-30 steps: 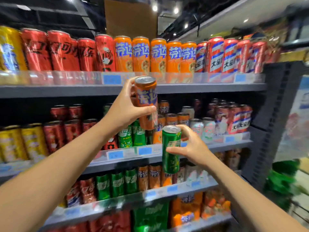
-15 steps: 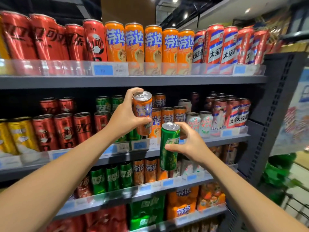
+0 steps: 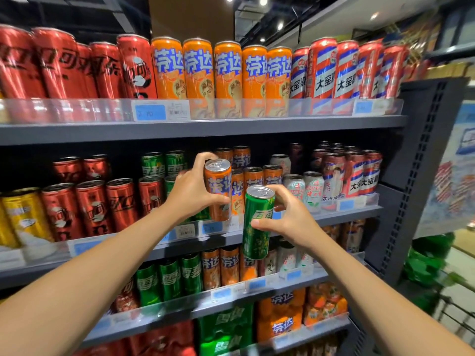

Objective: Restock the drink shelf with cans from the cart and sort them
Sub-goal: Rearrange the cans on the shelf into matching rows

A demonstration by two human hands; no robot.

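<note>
My left hand grips an upright orange can and holds it in front of the orange cans on the second shelf. My right hand holds a tall green can just below and to the right, in front of that shelf's edge. Green cans stand on the second shelf behind my left hand, partly hidden by it.
The top shelf carries red, orange and red-white-blue cans. Red and yellow cans fill the second shelf's left, white and red-blue ones its right. Lower shelves hold green and orange cans and packs. A dark upright post ends the rack; a green cart stands beyond.
My left hand has lowered the orange can from near the top shelf's edge to the second shelf's orange row. The green can in my right hand stays about where it was.
</note>
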